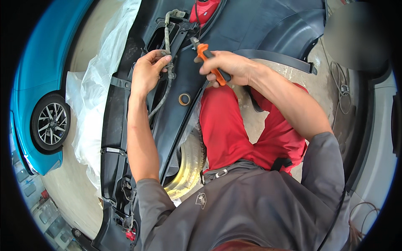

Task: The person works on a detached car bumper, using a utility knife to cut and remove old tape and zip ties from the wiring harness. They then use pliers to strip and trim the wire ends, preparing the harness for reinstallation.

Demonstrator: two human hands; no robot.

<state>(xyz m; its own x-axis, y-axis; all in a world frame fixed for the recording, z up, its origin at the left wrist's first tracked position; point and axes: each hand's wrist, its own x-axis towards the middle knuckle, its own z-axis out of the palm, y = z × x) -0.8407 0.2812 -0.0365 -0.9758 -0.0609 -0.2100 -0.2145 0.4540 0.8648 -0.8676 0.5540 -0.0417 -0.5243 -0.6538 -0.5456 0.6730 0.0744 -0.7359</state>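
Note:
My left hand is closed, its thumb and fingers pinching a grey tape-wrapped wiring harness that runs along the inside of a dark car bumper. In my right hand are orange-and-black side cutters, with the fingers wrapped round the handles. The cutters' metal jaws point up and left, apart from the harness. A small yellowish ring, like a roll of tape, lies on the bumper near my left hand. Beyond the cutters sits a red lamp with a dark cable beside it.
Crumpled clear plastic sheeting hangs along the bumper's left side. A blue car stands further left. Below the bumper is a yellowish wheel-shaped object. A looped cable lies on the floor at right, beside a grey vehicle.

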